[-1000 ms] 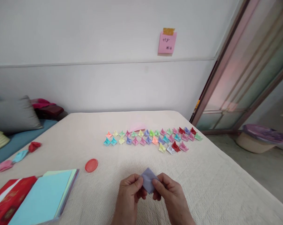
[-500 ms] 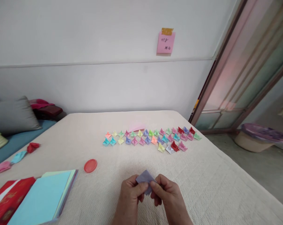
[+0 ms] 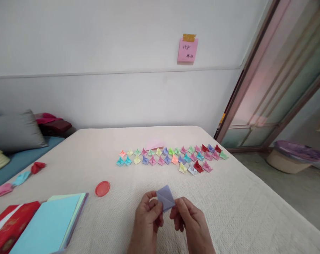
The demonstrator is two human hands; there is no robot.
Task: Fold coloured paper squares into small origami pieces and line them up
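Observation:
A small purple square of folded paper, with a crease running across its face, is held up between my hands above the cloth. My left hand pinches its lower left side with the thumb in front. At the paper's right corner, the thumb and forefinger of my right hand are closed on the edge. Beyond the hands, several small folded paper pieces in many colours stand in rows on the cloth.
A red round lid lies left of my hands. Nearer the left edge are a stack of coloured paper and a red packet. Crumpled pieces, one of them red, lie farther left. A pink note is taped to the wall.
The purple paper has turned and now shows a flat square face. My right thumb has moved off its front to the right corner, and my left hand keeps its hold.

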